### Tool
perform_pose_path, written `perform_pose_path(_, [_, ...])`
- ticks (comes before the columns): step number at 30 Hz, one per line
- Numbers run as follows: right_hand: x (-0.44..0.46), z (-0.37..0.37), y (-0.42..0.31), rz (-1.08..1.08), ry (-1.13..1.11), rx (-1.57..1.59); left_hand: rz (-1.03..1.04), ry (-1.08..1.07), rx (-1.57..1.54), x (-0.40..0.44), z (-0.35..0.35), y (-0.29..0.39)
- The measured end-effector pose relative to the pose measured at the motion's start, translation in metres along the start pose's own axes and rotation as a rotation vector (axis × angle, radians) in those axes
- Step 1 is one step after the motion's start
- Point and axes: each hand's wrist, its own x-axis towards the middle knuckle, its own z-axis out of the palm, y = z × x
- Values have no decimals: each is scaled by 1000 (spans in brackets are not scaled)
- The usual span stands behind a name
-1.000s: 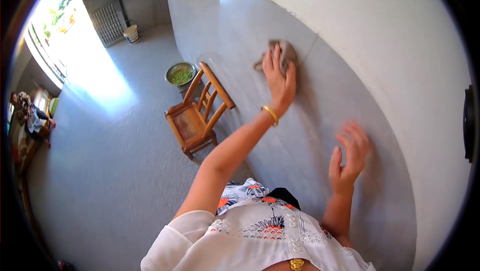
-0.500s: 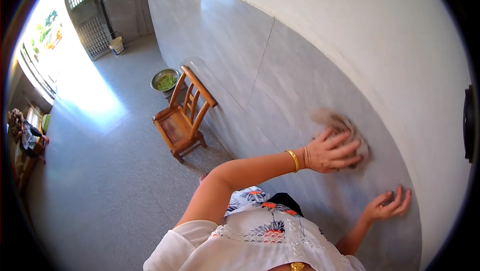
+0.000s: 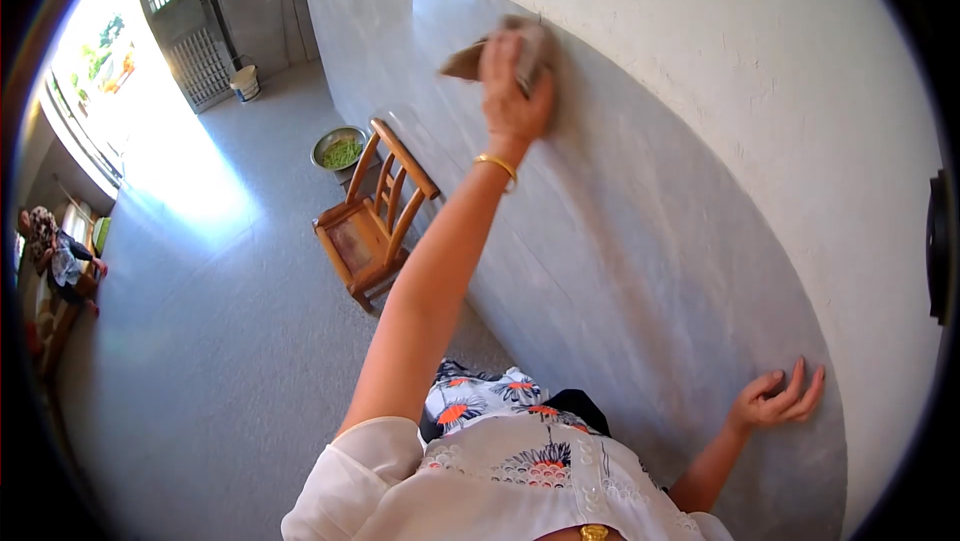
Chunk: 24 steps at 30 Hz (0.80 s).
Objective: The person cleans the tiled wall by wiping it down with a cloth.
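Note:
My left hand (image 3: 515, 91), with a gold bangle on its wrist, is stretched far up the wall. Under its fingers a crumpled brownish cloth (image 3: 463, 63) is pressed to the grey tiled wall (image 3: 600, 241), close to the upper edge of the tiles. Fingers and cloth are slightly blurred. Low on the right, my right hand (image 3: 780, 399) is beside the same wall with loosely bent fingers apart and nothing in them. Whether its fingertips touch the wall I cannot tell.
A wooden chair (image 3: 370, 231) stands by the wall, with a metal bowl of green vegetables (image 3: 340, 151) behind it. Farther back are a white bucket (image 3: 245, 83) and a bright doorway. At the far left, a person (image 3: 65, 251) sits.
My left hand has swept the cloth up and leftward along the wall, from the right side to near the tiles' top edge. My right hand has hardly moved.

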Motion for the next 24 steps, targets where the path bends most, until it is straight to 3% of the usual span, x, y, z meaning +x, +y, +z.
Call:
perform_pose_path(2, [2, 1, 0, -7, 11, 0, -453, -48, -91, -1, 7, -66])
perform_pose_path(4, [1, 2, -2, -4, 28, 5, -585, -45, 42, -23, -7, -77])
perform_pose_path(6, [1, 2, -3, 0, 33, -1, -702, -3, -62, -57, -18, -73])
perform_pose_path(10, [1, 2, -3, 10, 34, -24, -1159, 85, 61, -144, -26, -37])
perform_pose_path(12, [1, 2, -3, 7, 36, -24, -1151, 111, 105, -200, -25, -20])
perform_pose_path(15, [2, 4, -4, 6, 50, -5, -1397, -28, 118, -254, -29, 27])
perform_pose_path(17, [2, 5, -4, 5, 50, 8, -1430, -37, 177, -265, -24, 45])
perform_pose_path(19, [2, 4, -2, -15, 49, 8, -1648, -172, 152, -245, -30, 69])
perform_pose_path(24, [5, 5, -5, -21, 56, 12, -1331, -53, 72, -171, -19, 50])
